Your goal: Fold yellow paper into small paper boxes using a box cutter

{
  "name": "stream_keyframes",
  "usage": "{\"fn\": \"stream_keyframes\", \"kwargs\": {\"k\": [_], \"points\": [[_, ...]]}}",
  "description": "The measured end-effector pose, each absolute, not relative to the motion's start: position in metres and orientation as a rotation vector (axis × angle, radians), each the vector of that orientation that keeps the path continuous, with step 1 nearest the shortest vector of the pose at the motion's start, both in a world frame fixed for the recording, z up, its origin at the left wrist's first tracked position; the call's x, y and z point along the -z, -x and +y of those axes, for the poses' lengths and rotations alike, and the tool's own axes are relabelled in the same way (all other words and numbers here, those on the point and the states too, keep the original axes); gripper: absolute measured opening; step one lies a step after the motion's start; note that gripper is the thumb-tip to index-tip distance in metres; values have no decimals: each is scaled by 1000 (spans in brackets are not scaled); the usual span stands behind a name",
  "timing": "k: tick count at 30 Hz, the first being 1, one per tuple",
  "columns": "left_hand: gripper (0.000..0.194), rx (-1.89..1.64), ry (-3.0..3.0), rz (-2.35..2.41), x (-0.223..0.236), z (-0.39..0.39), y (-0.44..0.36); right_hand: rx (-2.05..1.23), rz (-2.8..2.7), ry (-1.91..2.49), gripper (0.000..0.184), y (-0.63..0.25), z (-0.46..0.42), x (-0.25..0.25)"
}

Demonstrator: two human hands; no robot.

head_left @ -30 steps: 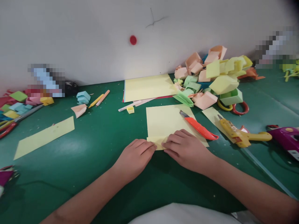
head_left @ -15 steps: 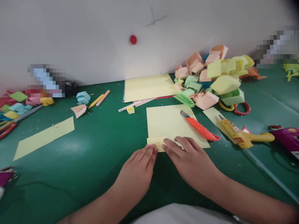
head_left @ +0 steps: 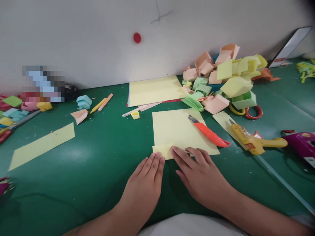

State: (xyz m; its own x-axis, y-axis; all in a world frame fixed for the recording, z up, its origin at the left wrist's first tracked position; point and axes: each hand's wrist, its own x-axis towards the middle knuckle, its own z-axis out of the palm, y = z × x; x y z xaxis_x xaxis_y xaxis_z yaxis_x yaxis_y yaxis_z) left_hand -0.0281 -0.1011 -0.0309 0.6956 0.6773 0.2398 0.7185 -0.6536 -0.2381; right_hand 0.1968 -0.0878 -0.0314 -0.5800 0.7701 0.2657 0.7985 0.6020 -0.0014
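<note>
Glossy green tabletop (head_left: pixel 98 141); narrow yellow paper strip (head_left: pixel 162 148) is lying under fingertips of flattened left hand (head_left: pixel 145 185), splayed right hand (head_left: pixel 200 178).

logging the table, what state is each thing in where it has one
Left hand: open, fingers extended
Right hand: open, fingers spread
Yellow strip: under both hands' fingers
Pale yellow sheet: flat
Utility knife: blade out, on sheet
Yellow glue gun: on its side
Tiny yellow box: open top
Right-side scissors: blades hidden
Left-side scissors: open or shut unclear
Stacked sheets: flat
</note>
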Motion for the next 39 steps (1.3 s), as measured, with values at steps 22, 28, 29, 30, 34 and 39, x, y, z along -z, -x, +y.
{"fn": "stream_keyframes", "kwargs": {"k": [22, 28, 29, 30, 34, 39], "points": [[39, 423, 2782, -1127, 26, -87, 35, -825, -2089, 1444, 25, -200, -67, 28], [37, 451, 2769, -1128, 24, -87, 33, -822, -2095, 1476, 22, -198, -63, 26], [37, 450, 2770, -1127, 23, -87, 33, -804, -2100, 1472, 22, -198, -63, 25], [37, 447, 2774, -1127, 23, -87, 33, -782, -2107, 1464, 21, -197, -63, 25], [38, 424, 2785, -1133, 24, -87, 33, -679, -2184, 1402, 18, -197, -63, 25], [39, 362, 2762, -1079, 26, -90, 34, -486, -2281, 1353, 18, -200, -62, 29]]}}
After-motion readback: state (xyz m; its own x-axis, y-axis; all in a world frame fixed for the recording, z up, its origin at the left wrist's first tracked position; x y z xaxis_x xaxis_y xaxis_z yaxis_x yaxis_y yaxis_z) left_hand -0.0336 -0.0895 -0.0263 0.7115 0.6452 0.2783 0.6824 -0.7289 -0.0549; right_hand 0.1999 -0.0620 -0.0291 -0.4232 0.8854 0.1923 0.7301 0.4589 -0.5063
